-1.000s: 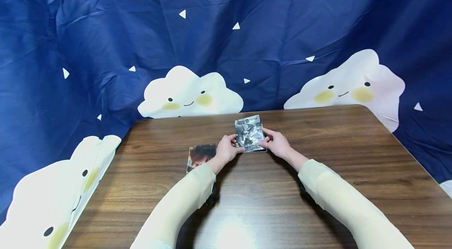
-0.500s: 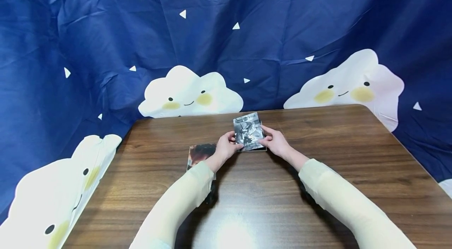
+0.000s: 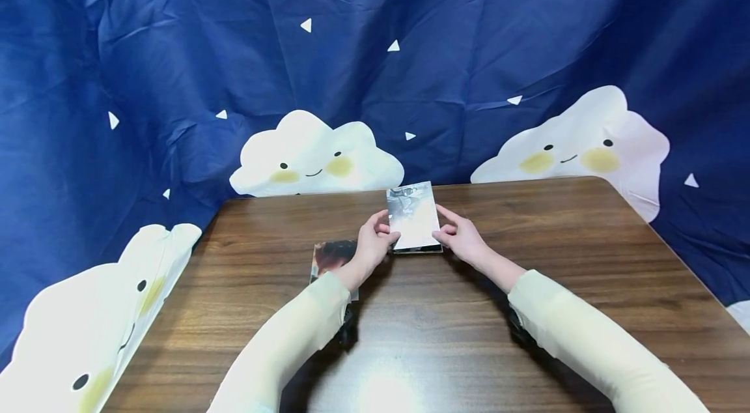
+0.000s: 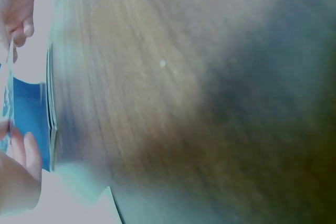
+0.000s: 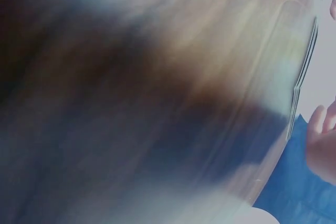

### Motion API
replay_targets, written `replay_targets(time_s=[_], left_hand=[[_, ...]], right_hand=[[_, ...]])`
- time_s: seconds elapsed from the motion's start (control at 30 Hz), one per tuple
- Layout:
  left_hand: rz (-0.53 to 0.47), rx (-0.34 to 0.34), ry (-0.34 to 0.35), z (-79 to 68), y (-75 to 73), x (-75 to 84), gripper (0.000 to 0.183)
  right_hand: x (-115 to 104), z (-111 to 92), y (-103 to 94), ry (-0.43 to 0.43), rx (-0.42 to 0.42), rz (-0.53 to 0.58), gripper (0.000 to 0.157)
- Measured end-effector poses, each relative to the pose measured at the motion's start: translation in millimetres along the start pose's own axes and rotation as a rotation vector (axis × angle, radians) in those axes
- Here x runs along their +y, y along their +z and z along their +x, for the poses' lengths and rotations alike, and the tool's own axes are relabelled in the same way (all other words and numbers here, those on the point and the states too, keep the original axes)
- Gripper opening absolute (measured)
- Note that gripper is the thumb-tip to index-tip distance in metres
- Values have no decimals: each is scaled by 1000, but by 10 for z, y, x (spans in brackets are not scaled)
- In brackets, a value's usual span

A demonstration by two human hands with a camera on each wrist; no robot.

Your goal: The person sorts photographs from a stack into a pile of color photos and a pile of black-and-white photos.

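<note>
A glossy black-and-white picture card [image 3: 412,214] is held up between two hands near the far edge of the table. My left hand [image 3: 373,245] pinches its left side, and my right hand [image 3: 464,240] pinches the right side, thumbs toward the near corners. Glare whitens much of the card's face. Under it, a small stack of cards [image 3: 420,250] lies on the wood, mostly hidden. In the left wrist view the held card [image 4: 9,93] appears edge-on, apart from the layered stack [image 4: 52,98].
Another picture card [image 3: 334,255], dark and reddish, lies left of the stack, partly covered by the left forearm. The brown wooden table [image 3: 556,237] extends around both arms. Behind it hangs a blue curtain [image 3: 433,61] with white cloud figures.
The card has risen slightly away from the stack and tilted, so its face now catches bright glare. Both hands have kept their pinch on its sides.
</note>
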State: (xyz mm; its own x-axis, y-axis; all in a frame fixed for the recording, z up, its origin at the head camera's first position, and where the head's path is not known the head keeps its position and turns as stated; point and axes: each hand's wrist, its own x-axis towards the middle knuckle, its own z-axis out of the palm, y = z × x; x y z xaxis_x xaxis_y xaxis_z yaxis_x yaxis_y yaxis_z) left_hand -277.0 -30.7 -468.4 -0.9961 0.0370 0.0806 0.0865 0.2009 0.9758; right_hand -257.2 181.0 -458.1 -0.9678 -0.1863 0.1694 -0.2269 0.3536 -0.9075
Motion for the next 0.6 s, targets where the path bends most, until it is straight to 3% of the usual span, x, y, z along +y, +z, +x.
replay_targets(time_s=[0.2,0.6], left_hand=[[-1,-90,44,-114,-50,81,62],[-113,-298,29,-419,-40,161,78]], right_hand=[[-23,-124,-63,-8,-73,155,76],[-120,-461,-250,-56,-170,166,83]])
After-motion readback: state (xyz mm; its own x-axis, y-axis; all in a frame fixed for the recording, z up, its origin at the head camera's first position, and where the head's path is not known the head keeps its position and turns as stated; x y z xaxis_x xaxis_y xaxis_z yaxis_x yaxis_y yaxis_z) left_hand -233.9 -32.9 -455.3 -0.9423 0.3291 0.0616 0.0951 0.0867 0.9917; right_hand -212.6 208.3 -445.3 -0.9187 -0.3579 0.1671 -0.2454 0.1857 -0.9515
